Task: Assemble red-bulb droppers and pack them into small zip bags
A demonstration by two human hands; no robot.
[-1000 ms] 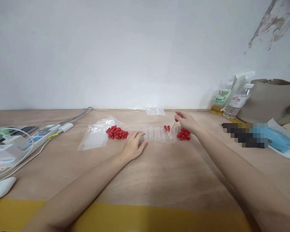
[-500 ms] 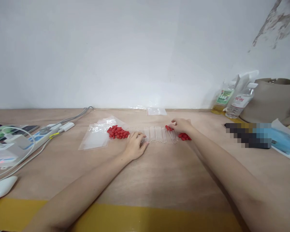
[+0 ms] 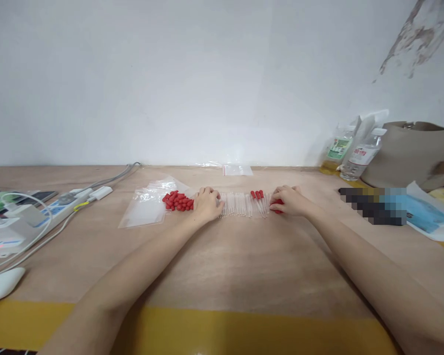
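Bulbs (image 3: 278, 201) partly hidden by right hand (image 3: 290, 201), tubes (image 3: 239, 204) by left hand (image 3: 208, 204); whether either grips, I cannot tell.

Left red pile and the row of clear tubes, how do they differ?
The left red pile is opaque; the row of clear tubes is see-through. The pile's pieces are stubby; the row's tubes, slender. The pile is jumbled; the row, fairly orderly. Both rest on the table.

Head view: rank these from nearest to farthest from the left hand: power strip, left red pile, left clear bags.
1. Red pile: immediately left of the left hand.
2. Clear bags: left of the pile.
3. Power strip: farther left, beyond the bags.
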